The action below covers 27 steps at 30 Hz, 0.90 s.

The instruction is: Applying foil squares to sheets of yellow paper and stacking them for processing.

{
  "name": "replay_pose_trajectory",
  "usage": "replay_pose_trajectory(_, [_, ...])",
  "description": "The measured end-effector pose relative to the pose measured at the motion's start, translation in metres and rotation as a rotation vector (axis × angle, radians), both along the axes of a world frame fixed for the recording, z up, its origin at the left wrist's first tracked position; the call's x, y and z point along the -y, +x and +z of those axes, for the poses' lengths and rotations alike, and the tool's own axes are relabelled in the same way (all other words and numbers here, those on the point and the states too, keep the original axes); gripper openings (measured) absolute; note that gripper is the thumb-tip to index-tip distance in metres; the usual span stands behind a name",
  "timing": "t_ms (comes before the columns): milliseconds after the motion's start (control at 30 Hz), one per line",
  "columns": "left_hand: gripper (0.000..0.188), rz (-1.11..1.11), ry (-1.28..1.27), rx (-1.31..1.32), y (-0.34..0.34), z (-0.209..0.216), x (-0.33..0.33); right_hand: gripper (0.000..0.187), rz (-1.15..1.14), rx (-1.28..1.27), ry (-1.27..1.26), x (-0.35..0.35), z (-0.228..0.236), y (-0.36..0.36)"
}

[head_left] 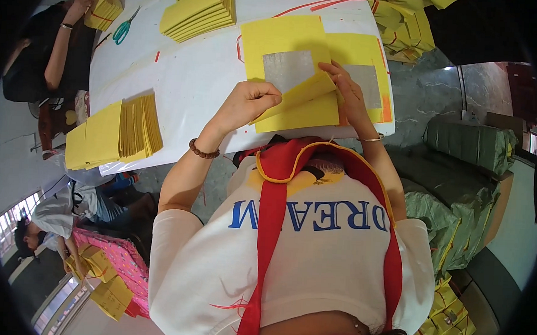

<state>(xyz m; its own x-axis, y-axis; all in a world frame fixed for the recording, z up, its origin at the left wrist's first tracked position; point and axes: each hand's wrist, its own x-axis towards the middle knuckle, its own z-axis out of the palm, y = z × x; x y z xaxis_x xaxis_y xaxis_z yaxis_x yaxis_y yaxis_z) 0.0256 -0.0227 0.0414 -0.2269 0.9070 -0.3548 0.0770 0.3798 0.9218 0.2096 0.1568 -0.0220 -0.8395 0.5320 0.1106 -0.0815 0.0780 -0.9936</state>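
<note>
The sheet (pixel 286 36) I'm watching lies just right of upper center, close to the table's near edge: bright yellow paper with a dull grey patch (pixel 288 68). A raised flap (pixel 311 90) slants across it, covering the patch's lower right corner, with more flat yellow paper showing below.

The left hand (pixel 256 100) is curled up, thumb and fingers pinching the flap's left end. The right hand (pixel 348 94) has its fingers bent over the flap's right end; I can't tell whether the thumb closes from behind.

My worry is a crooked crease: the flap runs lower at the left than at the right, so pressing it as it stands could set a skewed fold. A hard tug from the pinch could wrinkle the paper, and a pull toward the body could drag it over the edge.

A second sheet (pixel 374 52), also grey-patched, is partly underneath to the right; shifting one might carry the other along. Farther out, I see a pile (pixel 197 15) at the upper middle, a folded stack (pixel 96 137) at left and scissors (pixel 122 32) at upper left.
</note>
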Motion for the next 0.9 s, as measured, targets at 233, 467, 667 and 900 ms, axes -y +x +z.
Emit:
replay_pose_trajectory(233, [0.014,-0.043,0.037,0.070,-0.003,-0.005,0.001,0.031,0.013,-0.003,0.010,0.000,0.001,0.001])
replay_pose_trajectory(467, [0.016,0.039,0.053,0.048,-0.001,0.001,-0.001,0.027,0.039,-0.027,-0.027,-0.002,-0.002,0.003])
replay_pose_trajectory(667, [0.019,0.103,0.110,0.075,-0.002,-0.013,0.002,0.017,0.044,-0.024,0.082,-0.001,-0.006,0.001])
replay_pose_trajectory(900, [0.048,0.038,0.322,-0.153,0.000,0.018,0.013,0.028,0.039,-0.010,-0.041,0.002,-0.010,0.001])
